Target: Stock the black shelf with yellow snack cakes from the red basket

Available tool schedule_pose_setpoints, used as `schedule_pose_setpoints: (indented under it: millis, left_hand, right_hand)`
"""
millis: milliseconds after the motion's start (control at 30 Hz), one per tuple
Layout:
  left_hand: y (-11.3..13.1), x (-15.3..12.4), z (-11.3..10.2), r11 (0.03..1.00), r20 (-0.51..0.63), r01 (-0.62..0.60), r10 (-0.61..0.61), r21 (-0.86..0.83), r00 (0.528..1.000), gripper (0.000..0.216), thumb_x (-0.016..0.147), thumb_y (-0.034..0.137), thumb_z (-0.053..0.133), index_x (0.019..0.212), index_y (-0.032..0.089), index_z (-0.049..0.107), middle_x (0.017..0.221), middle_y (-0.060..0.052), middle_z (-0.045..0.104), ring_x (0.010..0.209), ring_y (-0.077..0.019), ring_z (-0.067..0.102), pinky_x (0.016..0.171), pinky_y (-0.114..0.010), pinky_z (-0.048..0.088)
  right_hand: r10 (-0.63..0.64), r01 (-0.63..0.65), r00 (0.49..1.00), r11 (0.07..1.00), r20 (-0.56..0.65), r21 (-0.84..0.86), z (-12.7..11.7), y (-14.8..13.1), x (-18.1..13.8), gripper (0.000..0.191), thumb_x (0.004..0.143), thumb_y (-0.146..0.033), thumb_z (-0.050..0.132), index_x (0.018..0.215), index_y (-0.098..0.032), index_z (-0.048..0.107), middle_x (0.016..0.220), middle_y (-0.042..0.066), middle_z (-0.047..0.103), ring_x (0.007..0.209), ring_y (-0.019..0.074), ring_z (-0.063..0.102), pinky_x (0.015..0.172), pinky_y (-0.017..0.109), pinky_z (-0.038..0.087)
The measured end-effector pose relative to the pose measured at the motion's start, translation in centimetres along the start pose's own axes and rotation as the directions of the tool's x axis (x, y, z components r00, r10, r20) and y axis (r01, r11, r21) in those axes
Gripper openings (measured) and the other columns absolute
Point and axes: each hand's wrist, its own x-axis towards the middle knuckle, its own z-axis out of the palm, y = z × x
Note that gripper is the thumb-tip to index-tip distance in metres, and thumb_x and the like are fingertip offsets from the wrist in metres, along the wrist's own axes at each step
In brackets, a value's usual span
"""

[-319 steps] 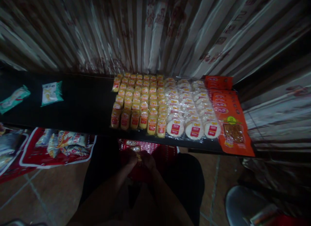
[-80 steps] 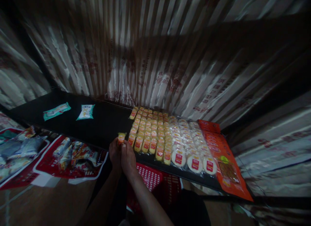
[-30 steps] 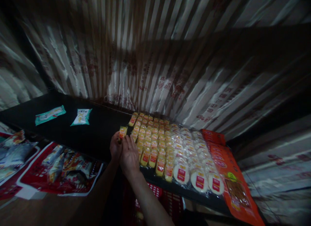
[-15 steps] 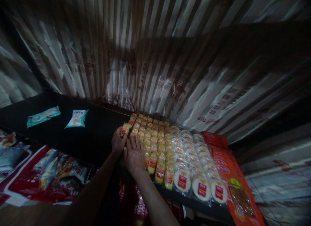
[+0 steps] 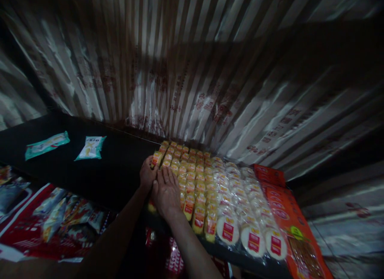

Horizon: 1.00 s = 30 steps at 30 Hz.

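Note:
My left hand (image 5: pixel 147 174) is closed around a small yellow wrapped snack (image 5: pixel 156 159) with a red-and-orange label, at the left edge of the display. Beside it my right hand (image 5: pixel 167 193) lies with fingers extended over the leftmost rows of similar yellow packs (image 5: pixel 190 187), covering part of them. These packs stand in tight rows running from front to back on a black shelf (image 5: pixel 120 167). To their right are rows of round white crackers (image 5: pixel 228 229) in clear wrappers with red labels.
Orange snack bags (image 5: pixel 276 203) lie at the right end of the shelf. Further left sit a white-and-green packet (image 5: pixel 91 147) and a long green packet (image 5: pixel 47 145). A red box (image 5: pixel 27 223) holds several snack bags below. Striped plastic sheeting (image 5: pixel 207 83) hangs behind.
The view has shifted slightly. My left hand still grips the yellow snack by the row's left side, and my right hand stays over the packs, its fingers a little nearer the back.

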Motion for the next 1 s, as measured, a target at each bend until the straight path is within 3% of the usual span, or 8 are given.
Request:
schedule_pose_setpoints:
  millis: [467, 833, 1000]
  left_hand:
    - [0.3, 1.4, 1.1, 0.994, -0.012, -0.090, 0.091, 0.070, 0.996, 0.037, 0.077, 0.020, 0.057, 0.114, 0.020, 0.054, 0.109, -0.008, 0.061, 0.099, -0.0181, 0.059, 0.090, -0.035, 0.048]
    - [-0.3, 1.8, 1.5, 0.996, 0.022, -0.086, 0.086, -0.003, 0.996, 0.033, 0.078, 0.017, 0.056, 0.111, 0.016, 0.054, 0.104, -0.009, 0.062, 0.088, -0.0162, 0.063, 0.083, -0.034, 0.052]
    - [-0.4, 1.6, 1.2, 0.985, -0.014, -0.139, 0.141, 0.104, 0.990, 0.026, 0.080, 0.024, 0.054, 0.105, 0.018, 0.059, 0.102, -0.009, 0.061, 0.093, -0.0193, 0.061, 0.087, -0.036, 0.050]
  right_hand:
    - [0.049, -0.047, 0.998, 0.997, 0.026, -0.056, -1.2, 2.5, 4.7, 0.047, 0.093, -0.031, 0.033, 0.135, -0.014, 0.044, 0.146, 0.011, 0.035, 0.140, 0.0239, 0.017, 0.112, 0.042, 0.016]
    - [0.036, -0.032, 0.998, 0.997, 0.049, -0.077, 0.1, 3.1, 5.3, 0.046, 0.093, -0.031, 0.034, 0.135, -0.015, 0.045, 0.145, 0.013, 0.038, 0.139, 0.0255, 0.022, 0.111, 0.043, 0.016]
    - [0.023, -0.021, 0.999, 0.997, 0.025, -0.068, 0.1, 3.4, 5.3, 0.046, 0.093, -0.031, 0.033, 0.134, -0.014, 0.046, 0.144, 0.013, 0.038, 0.139, 0.0256, 0.021, 0.112, 0.043, 0.016]
